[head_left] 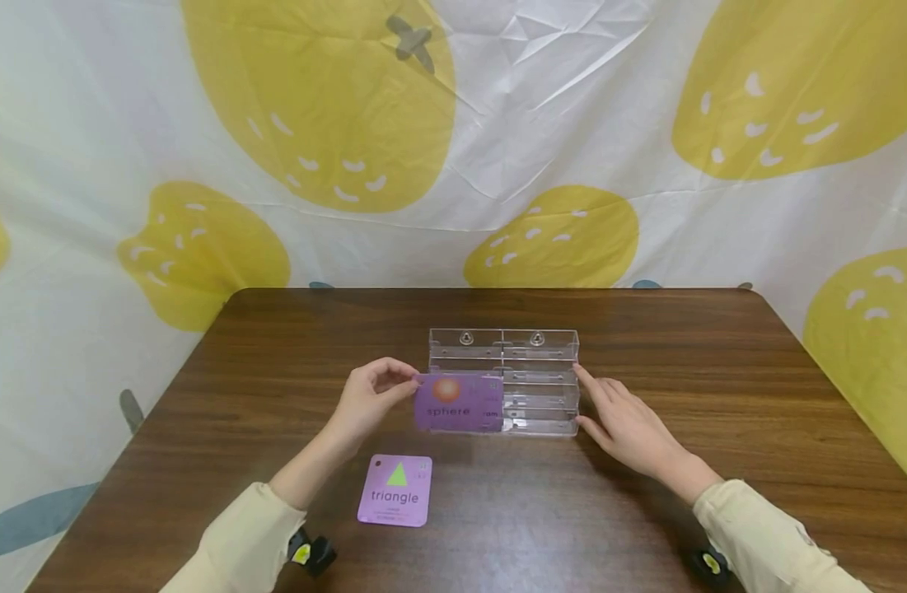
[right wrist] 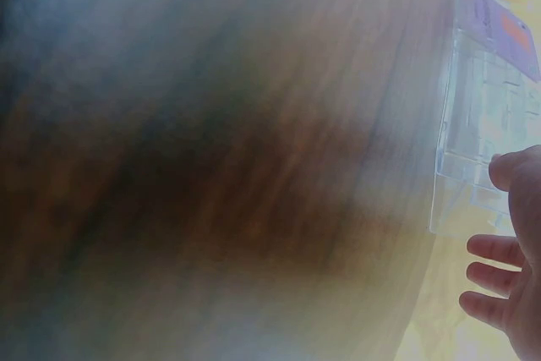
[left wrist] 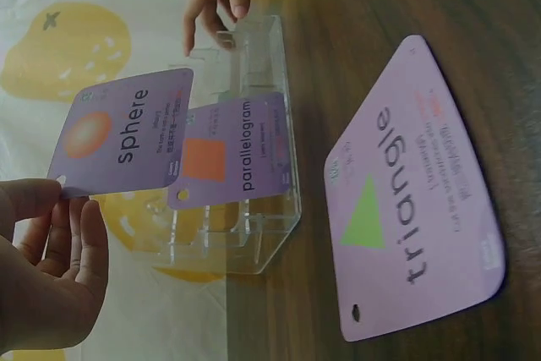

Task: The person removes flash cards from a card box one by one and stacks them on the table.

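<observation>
Between thumb and fingers, my left hand [head_left: 369, 402] pinches a purple sphere card [head_left: 446, 403] by its corner. In the left wrist view the card hangs in front of a clear plastic tiered holder [head_left: 539, 403]. A purple parallelogram card [left wrist: 224, 154] stands upright in the holder's front left slot, partly overlapped by the sphere card in the head view. My right hand [head_left: 631, 424] touches the holder's right side with thumb and index finger, its fingers extended. A purple triangle card [head_left: 395, 492] lies flat on the table, nearer to me than the holder.
The brown wooden table [head_left: 290, 329] carries the holder near its middle. Behind it hangs a white curtain [head_left: 542, 99] with yellow fruit prints. Small black devices sit at both wrists, below the cream sleeves [head_left: 238, 535].
</observation>
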Demonstrator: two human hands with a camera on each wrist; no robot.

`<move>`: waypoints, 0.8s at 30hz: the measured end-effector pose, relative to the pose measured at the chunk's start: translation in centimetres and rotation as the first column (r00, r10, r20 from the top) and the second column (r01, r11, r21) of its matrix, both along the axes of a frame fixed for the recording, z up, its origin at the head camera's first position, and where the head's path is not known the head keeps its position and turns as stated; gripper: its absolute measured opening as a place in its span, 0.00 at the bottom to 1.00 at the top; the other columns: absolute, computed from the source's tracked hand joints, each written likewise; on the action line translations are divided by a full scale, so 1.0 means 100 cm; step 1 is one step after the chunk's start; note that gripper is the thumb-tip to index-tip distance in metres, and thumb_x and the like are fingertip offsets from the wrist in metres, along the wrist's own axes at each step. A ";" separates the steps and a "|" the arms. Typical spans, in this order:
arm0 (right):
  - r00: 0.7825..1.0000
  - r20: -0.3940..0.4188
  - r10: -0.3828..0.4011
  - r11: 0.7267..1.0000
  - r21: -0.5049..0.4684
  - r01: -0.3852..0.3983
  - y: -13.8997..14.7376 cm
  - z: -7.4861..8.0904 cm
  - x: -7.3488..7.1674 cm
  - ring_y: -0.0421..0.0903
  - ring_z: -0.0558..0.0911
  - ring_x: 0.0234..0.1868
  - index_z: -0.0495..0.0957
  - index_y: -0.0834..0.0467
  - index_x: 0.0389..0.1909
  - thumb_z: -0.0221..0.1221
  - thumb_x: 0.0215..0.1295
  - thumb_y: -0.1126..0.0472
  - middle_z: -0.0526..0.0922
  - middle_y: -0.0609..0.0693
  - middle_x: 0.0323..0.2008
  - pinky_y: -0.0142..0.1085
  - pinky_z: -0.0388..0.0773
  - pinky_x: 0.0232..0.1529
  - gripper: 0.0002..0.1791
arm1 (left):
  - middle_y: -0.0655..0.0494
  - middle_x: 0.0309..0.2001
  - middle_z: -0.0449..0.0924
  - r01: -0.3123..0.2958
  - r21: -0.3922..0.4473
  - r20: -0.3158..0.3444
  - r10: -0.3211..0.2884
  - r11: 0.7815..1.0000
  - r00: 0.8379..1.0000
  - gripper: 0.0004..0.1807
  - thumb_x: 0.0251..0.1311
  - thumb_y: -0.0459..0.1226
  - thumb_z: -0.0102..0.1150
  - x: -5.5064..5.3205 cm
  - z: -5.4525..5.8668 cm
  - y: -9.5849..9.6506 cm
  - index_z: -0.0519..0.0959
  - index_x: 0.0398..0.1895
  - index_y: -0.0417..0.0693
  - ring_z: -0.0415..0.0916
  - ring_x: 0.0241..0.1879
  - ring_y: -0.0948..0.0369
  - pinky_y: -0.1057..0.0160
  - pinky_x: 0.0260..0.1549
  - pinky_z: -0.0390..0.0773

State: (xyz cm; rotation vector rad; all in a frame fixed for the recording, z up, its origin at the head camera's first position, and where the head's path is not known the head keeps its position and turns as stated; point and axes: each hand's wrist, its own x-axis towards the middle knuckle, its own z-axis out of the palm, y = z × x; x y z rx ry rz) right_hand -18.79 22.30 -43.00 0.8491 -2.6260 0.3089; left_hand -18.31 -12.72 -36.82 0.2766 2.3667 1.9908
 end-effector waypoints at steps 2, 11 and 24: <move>1.000 0.003 -0.002 1.000 -0.002 0.002 0.000 0.000 0.000 0.57 0.74 0.48 0.53 0.66 0.65 0.61 0.56 0.58 0.75 0.64 0.46 0.49 0.72 0.48 0.40 | 0.48 0.35 0.79 -0.005 -0.002 0.019 0.005 1.000 1.000 0.09 0.54 0.27 0.56 0.002 -0.002 -0.001 0.74 0.39 0.31 0.78 0.34 0.64 0.53 0.39 0.78; 1.000 0.013 -0.006 1.000 -0.003 0.006 0.002 -0.001 -0.001 0.56 0.74 0.48 0.52 0.65 0.66 0.61 0.56 0.58 0.75 0.64 0.46 0.49 0.72 0.48 0.40 | 0.50 0.35 0.79 -0.040 -0.020 0.081 0.041 0.999 0.996 0.10 0.53 0.28 0.57 0.015 -0.008 -0.009 0.74 0.39 0.31 0.78 0.35 0.63 0.63 0.37 0.79; 1.000 0.011 -0.004 1.000 -0.015 0.004 0.002 -0.003 -0.001 0.56 0.74 0.47 0.52 0.65 0.66 0.61 0.56 0.58 0.76 0.63 0.45 0.48 0.73 0.47 0.41 | 0.49 0.36 0.78 -0.015 -0.045 0.159 0.022 0.999 0.987 0.12 0.54 0.29 0.56 0.026 -0.019 -0.026 0.73 0.42 0.32 0.76 0.34 0.61 0.65 0.33 0.79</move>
